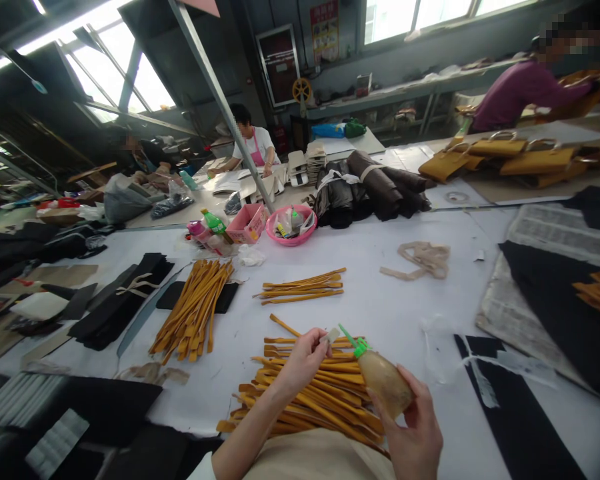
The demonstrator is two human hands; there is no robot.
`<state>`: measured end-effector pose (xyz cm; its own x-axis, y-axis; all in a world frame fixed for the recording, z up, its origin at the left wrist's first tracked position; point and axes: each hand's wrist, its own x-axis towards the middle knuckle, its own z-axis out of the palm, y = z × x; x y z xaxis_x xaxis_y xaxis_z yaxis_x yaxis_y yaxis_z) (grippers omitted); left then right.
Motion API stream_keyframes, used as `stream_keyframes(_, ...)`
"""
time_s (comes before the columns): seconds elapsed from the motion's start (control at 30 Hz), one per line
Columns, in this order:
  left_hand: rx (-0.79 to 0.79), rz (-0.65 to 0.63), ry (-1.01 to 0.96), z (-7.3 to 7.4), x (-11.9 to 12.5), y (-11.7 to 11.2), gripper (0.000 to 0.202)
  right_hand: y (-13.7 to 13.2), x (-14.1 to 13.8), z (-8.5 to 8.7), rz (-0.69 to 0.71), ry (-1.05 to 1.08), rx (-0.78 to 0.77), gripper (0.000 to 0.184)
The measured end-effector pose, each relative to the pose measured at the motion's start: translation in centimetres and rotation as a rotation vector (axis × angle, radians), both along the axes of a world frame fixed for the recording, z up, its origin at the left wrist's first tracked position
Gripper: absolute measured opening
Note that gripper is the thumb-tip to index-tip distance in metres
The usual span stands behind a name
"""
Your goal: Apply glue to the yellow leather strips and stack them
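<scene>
My right hand (416, 420) is wrapped round a squeeze bottle (384, 381) of yellowish liquid, tilted so that its green nozzle (350, 337) points up and to the left. Close to the nozzle tip, my left hand (305, 357) pinches a small pale flat piece (333, 335), whose kind I cannot make out. Beneath both hands lies a wide spread of mustard-yellow leather straps (320, 393). A shorter row of the same straps (303, 287) rests farther back, and a thick bundle of straps (190, 310) lies to the left, partly on a black piece.
Behind the straps stand a pink basin (291, 240) of small items, a pink basket (247, 223) and dark rolls (375, 183). Beige strip (423, 259) lies right of centre. Black sheets (520, 407) cover the right side. Co-workers sit across the tables near mustard bags (535, 157).
</scene>
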<state>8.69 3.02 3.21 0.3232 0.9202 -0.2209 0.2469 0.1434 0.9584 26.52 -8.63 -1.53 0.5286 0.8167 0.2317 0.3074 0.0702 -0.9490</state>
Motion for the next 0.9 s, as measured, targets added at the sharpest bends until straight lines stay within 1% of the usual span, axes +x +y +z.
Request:
stream_keyframes(0.1, 0.007, 0.002, -0.002, 0.0, 0.1, 0.1, 0.025, 0.0, -0.1, -0.3, 0.089, -0.022, -0.005, 0.053)
stream_keyframes(0.13, 0.010, 0.003, -0.006, -0.1, 0.1, 0.1, 0.025, 0.1, -0.1, -0.4, 0.094, -0.014, -0.019, 0.052)
stream_keyframes(0.17, 0.010, 0.005, -0.007, -0.1, 0.1, 0.1, 0.024, 0.3, -0.2, -0.5, 0.072, 0.009, -0.033, 0.052)
stream_keyframes(0.27, -0.005, 0.002, 0.010, 0.0, 0.0, 0.1, 0.024, 0.8, -0.3, -0.5, -0.059, 0.143, -0.056, 0.057)
stream_keyframes(0.33, -0.002, -0.007, 0.023, 0.0, -0.1, 0.1, 0.024, 0.8, -0.2, -0.5, -0.094, 0.226, -0.044, 0.059)
stream_keyframes(0.4, 0.005, -0.015, 0.023, -0.1, -0.1, 0.2, 0.023, 0.4, 0.1, -0.6, -0.061, 0.251, -0.040, 0.060)
stream_keyframes(0.53, -0.007, -0.011, 0.013, -0.4, 0.0, 0.2, 0.022, 0.1, 0.4, -1.2, 0.066, 0.164, -0.090, 0.059)
stream_keyframes(0.6, -0.001, -0.016, 0.006, -0.6, 0.1, 0.2, 0.021, 0.6, 0.2, -1.4, 0.052, 0.174, -0.108, 0.059)
stream_keyframes(0.7, -0.010, -0.019, 0.008, -0.6, 0.1, 0.2, 0.021, 1.3, -0.1, -1.2, -0.054, 0.288, -0.090, 0.062)
stream_keyframes(0.77, -0.027, 0.004, 0.009, -0.5, -0.1, 0.4, 0.024, 1.1, -0.2, -1.0, -0.088, 0.335, -0.076, 0.063)
stream_keyframes(0.83, -0.046, 0.033, -0.012, -0.6, -0.3, 0.6, 0.026, 0.4, -0.1, -1.1, -0.062, 0.325, -0.080, 0.063)
stream_keyframes(0.9, -0.081, 0.045, -0.047, -0.8, -0.4, 0.7, 0.028, -0.3, 0.1, -1.3, 0.004, 0.269, -0.093, 0.062)
